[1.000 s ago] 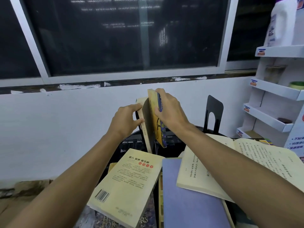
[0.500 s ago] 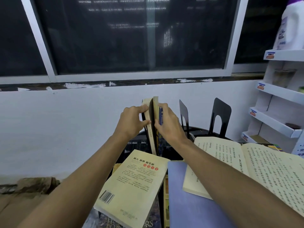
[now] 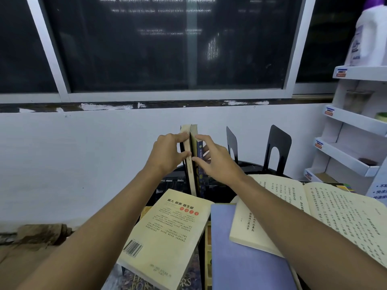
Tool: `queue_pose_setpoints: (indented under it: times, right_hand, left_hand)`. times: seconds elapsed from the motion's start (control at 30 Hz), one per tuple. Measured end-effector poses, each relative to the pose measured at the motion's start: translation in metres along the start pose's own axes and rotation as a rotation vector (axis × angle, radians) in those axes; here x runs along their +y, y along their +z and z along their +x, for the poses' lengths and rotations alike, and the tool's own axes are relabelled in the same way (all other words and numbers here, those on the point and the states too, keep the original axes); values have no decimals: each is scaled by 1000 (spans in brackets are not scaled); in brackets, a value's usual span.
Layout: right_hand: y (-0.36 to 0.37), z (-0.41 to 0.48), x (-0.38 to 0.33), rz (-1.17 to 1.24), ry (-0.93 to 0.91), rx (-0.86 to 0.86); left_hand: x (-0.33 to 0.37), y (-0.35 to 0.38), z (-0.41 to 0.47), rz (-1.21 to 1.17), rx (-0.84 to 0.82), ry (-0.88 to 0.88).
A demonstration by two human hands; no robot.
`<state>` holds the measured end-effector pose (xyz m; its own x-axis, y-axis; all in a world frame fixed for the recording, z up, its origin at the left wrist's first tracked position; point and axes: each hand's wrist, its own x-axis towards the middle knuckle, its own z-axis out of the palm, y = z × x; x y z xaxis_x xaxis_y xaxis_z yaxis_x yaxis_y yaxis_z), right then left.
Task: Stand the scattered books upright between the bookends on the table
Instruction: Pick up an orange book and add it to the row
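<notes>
Books (upright cream-paged paperbacks [image 3: 193,162]) at far edge of dark table [image 3: 252,165]; your L hand [image 3: 167,153] pinches them, R hand [image 3: 217,162] spread flat, fingers pressing opposite side. Squaring step; next, slide black metal bookend [image 3: 278,149] tight.

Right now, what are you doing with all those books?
A person is standing books up. The left hand pinches the near edge of a few upright books at the back, and the right hand touches them with straight fingers. Two black bookends stand to their right, apart from them. A cream paperback, a purple book and an open book lie flat in front, not yet stood up.
</notes>
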<state>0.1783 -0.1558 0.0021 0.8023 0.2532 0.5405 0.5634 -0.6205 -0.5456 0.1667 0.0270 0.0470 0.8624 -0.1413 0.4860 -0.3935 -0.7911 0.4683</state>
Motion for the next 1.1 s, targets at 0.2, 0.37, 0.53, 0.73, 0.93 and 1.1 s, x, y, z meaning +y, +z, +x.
queue_pose_setpoints:
  times: [0.2,0.37,0.53,0.73,0.93,1.1]
  right_hand:
    - [-11,-2,-2,54,17,-194]
    - [-5,1,-3,65,11,-190]
    - [-3,4,-1,56,5,-182]
    - [-5,3,1,42,11,-197]
    - [-15,1,4,-63,-14,-252]
    - [-42,-8,5,-174,-21,-311]
  left_hand:
    - [3,0,-2,-7,0,16]
    - [3,0,-2,-29,15,37]
    - [1,2,-2,-31,16,32]
    - [2,2,-2,-24,8,40]
    - [11,-4,-8,-14,-34,88]
    - [10,-2,-10,7,-13,95]
